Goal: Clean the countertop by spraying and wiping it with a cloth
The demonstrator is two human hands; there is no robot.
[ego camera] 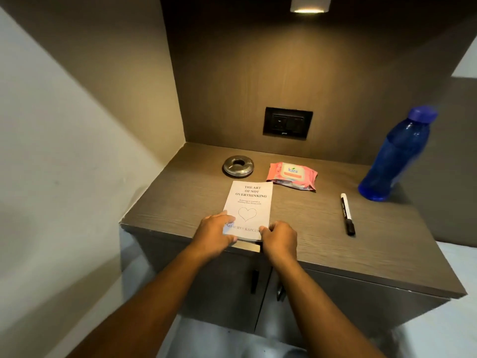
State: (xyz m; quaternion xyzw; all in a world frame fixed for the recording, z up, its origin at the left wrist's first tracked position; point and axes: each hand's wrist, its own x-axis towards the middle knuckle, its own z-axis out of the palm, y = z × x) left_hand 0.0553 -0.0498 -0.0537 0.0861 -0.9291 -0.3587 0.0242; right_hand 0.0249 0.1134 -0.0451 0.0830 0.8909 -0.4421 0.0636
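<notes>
Both hands sit at the near end of a white paperback book (248, 208): left hand (215, 232) lies over its near left corner with fingers curled at the edge, right hand (280, 237) pinches the near right corner, thumb on the cover. From where I watch, I read this as clearing the surface, not cleaning it yet. The book lies flat near the front edge of the wooden countertop (309, 218), and beyond it stand a round metal ashtray (238, 165) and, just beside that, a pink pack of wipes (293, 175). Off to the right a black-and-white marker (347, 214) lies well apart from the book, with a blue water bottle (395, 156) behind it. I see no spray bottle and no cloth, so I judge spraying and wiping are both still to do, and four more items remain to move.
</notes>
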